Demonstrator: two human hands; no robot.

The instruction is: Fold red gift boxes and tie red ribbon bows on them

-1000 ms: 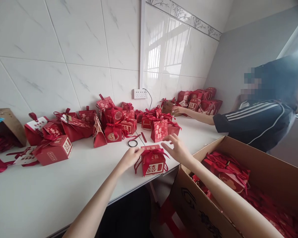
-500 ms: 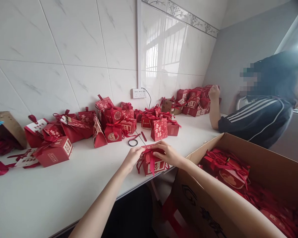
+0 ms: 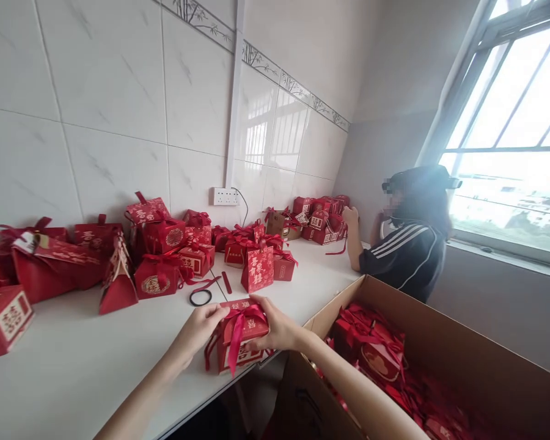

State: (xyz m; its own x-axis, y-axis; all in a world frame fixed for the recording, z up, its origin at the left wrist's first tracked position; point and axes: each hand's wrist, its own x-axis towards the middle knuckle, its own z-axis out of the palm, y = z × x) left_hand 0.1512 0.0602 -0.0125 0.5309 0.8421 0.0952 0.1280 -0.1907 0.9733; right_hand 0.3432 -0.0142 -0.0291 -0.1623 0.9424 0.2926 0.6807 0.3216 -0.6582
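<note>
A small red gift box (image 3: pixel 252 333) with gold printing stands at the table's front edge. A glossy red ribbon (image 3: pixel 235 345) is looped in a bow on its top, one tail hanging down the front. At the box's upper left, my left hand (image 3: pixel 201 327) is closed in a pinch on the ribbon's side loop. My right hand (image 3: pixel 277 327) wraps around the right side, fingers over the top and thumb at the front. Just behind are a black-handled tool (image 3: pixel 200 297), perhaps scissors, and a thin red strip (image 3: pixel 227 282).
Several red gift boxes line the white table (image 3: pixel 96 360) along the tiled wall, one (image 3: pixel 258 269) close behind my hands. On my right stands a large cardboard carton (image 3: pixel 440 327) holding more red boxes. Beyond it a co-worker (image 3: pixel 407 244) raises a hand near the far boxes.
My view has swung right and up, bringing in the window. My right hand has shifted from the bow to the box's right side. My left hand stays at the upper left.
</note>
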